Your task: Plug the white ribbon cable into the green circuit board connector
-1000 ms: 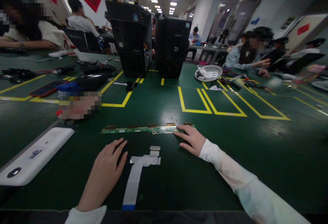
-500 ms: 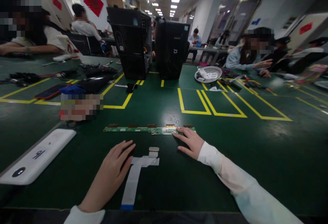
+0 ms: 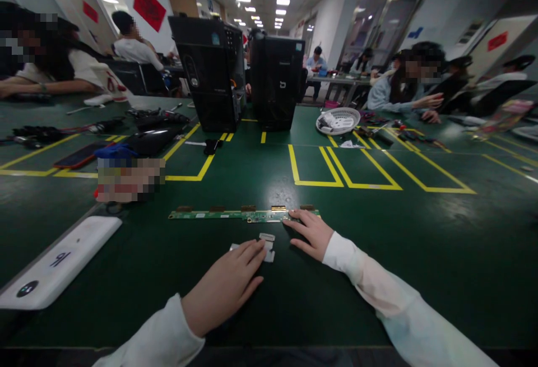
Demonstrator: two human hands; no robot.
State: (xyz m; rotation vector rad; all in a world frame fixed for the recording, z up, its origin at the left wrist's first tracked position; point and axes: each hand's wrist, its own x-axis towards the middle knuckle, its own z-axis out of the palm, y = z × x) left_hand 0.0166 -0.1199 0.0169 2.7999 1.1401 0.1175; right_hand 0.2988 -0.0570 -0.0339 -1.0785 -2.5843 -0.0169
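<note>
A long narrow green circuit board (image 3: 218, 214) lies across the green table in front of me. My right hand (image 3: 310, 233) rests open with its fingertips on the board's right end. My left hand (image 3: 225, 286) lies flat, fingers stretched, on top of a white flat ribbon cable (image 3: 268, 246). Only the cable's far end and connector tab show past my fingers; the rest is hidden under the hand and sleeve.
A white device (image 3: 50, 263) lies at the near left. Two black computer towers (image 3: 212, 73) stand at the back, a white basket (image 3: 338, 120) to their right. Phones and dark gear sit left. Yellow tape lines (image 3: 344, 171) mark the table. Other people sit around.
My left hand has slid right and forward onto the ribbon cable, covering most of it. The cable's end has shifted right, nearer the board. My right hand stays on the board.
</note>
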